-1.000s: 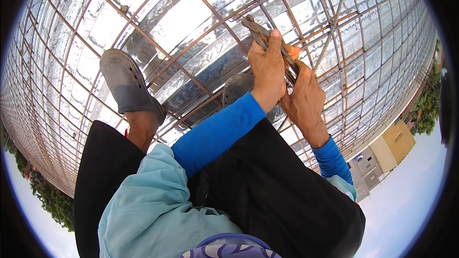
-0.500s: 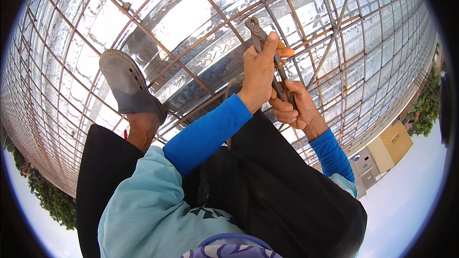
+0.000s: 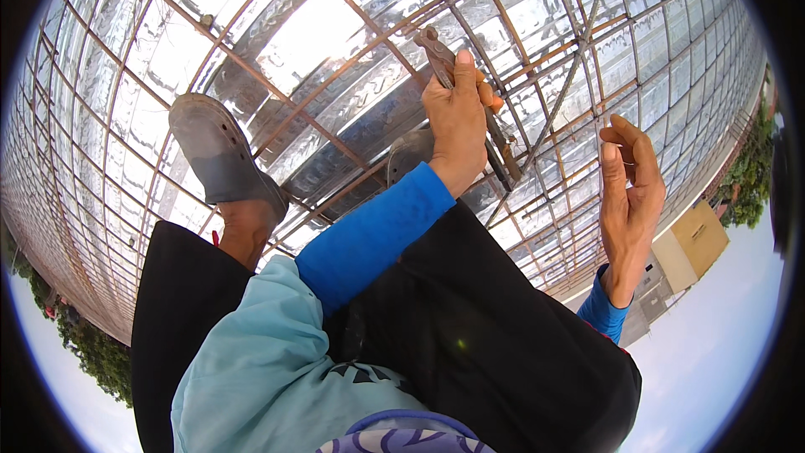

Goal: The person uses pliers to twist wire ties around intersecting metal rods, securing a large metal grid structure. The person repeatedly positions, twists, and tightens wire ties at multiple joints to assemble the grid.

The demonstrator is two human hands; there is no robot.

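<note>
My left hand (image 3: 457,130) is closed around dark end-cutting pincers (image 3: 438,57), thumb laid along them. Their rounded jaws point up and away, and the handles (image 3: 501,159) stick out below my fingers toward the right. These pincers are over a grid of rusty reinforcing bars (image 3: 352,155). Off to the right, apart from the tool, my right hand (image 3: 633,193) is raised with its fingers loosely bent and the thumb up. I see nothing held in it.
Shiny corrugated metal sheeting (image 3: 319,42) lies beneath the bar grid. My left foot, in a dark clog (image 3: 210,147), stands on the bars; the other clog (image 3: 409,155) is partly hidden behind my left hand. A yellowish building (image 3: 700,239) and trees (image 3: 750,172) show at right.
My right hand has let go of the pincers' handles and moved right, away from them. My left hand keeps the pincers, shifted slightly left.
</note>
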